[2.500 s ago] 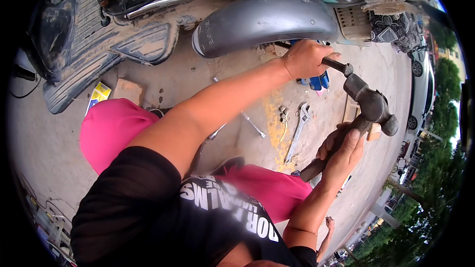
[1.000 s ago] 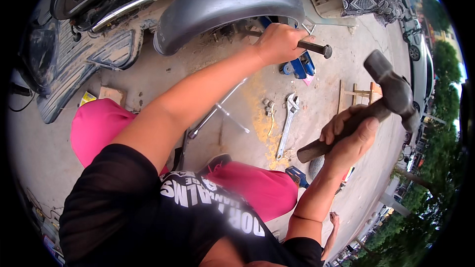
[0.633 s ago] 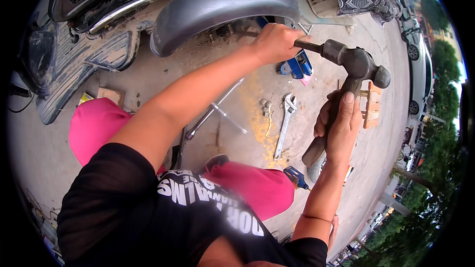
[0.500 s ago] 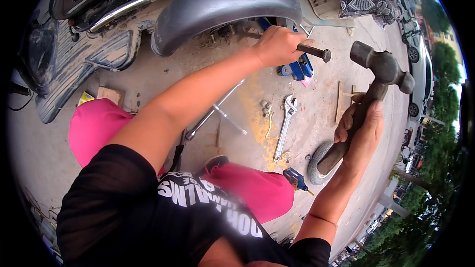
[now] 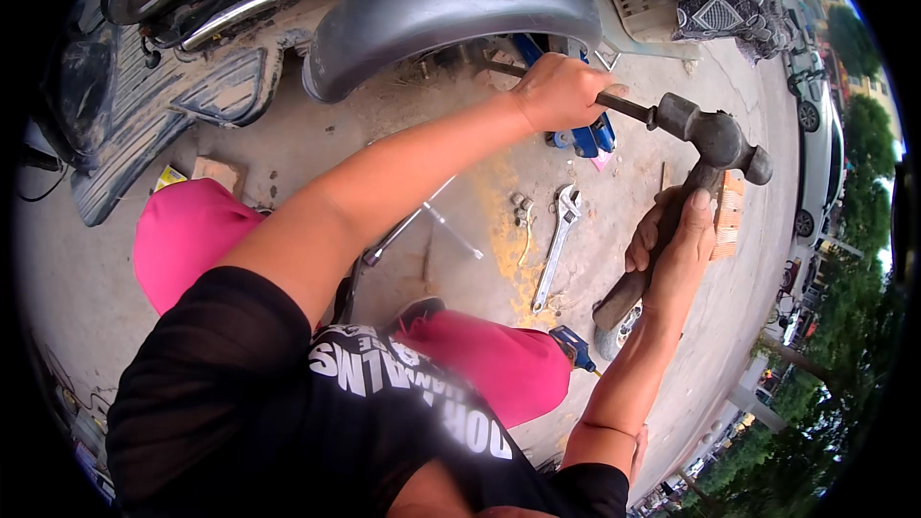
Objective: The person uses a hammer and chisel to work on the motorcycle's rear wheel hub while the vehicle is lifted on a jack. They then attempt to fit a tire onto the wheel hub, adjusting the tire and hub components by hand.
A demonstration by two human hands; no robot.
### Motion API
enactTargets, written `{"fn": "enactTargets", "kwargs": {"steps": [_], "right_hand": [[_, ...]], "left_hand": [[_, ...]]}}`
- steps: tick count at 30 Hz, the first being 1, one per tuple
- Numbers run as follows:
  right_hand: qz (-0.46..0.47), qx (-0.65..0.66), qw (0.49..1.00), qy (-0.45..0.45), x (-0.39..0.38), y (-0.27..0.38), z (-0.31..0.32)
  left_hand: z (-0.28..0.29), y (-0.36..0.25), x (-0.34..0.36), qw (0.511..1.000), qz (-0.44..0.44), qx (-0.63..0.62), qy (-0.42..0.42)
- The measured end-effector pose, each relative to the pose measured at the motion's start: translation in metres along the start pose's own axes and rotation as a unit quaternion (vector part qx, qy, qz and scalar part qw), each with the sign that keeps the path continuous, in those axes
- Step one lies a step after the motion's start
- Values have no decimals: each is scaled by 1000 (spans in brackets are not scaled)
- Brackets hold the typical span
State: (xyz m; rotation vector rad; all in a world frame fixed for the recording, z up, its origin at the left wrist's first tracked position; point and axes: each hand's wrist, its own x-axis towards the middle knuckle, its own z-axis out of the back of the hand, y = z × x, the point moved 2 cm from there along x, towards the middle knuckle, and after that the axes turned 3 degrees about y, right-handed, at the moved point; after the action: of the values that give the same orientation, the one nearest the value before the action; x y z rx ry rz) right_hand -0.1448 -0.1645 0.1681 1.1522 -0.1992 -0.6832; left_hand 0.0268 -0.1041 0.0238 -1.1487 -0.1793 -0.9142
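My left hand is wrapped round a dark steel rod with a battered, spread end. The rod's far end runs under the grey fender, where dust and shadow hide its tip. In my right hand is a ball-peen hammer, gripped by its dark wooden handle. The hammer's flat face meets the rod's spread end, just right of my left hand. Behind my left hand, a blue jack stands partly hidden on the ground.
An adjustable wrench and a cross lug wrench lie on the concrete. A small wheel and a blue tool with a yellow tip are by my knee. The vehicle's dusty footboard is left; a crate stands back right.
The hammer has swung left, from apart to against the rod's end. My left hand still holds the rod, and the view has shifted slightly.
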Motion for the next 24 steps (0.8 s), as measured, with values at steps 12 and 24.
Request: {"fn": "enactTargets", "kwargs": {"steps": [12, 24], "right_hand": [[-47, 28, 998, 33, 16, 18, 24], [21, 107, 994, -31, 12, 20, 42]], "left_hand": [[0, 6, 10, 1000, 20, 13, 10], [-11, 7, 11, 999, 24, 18, 12]]}}
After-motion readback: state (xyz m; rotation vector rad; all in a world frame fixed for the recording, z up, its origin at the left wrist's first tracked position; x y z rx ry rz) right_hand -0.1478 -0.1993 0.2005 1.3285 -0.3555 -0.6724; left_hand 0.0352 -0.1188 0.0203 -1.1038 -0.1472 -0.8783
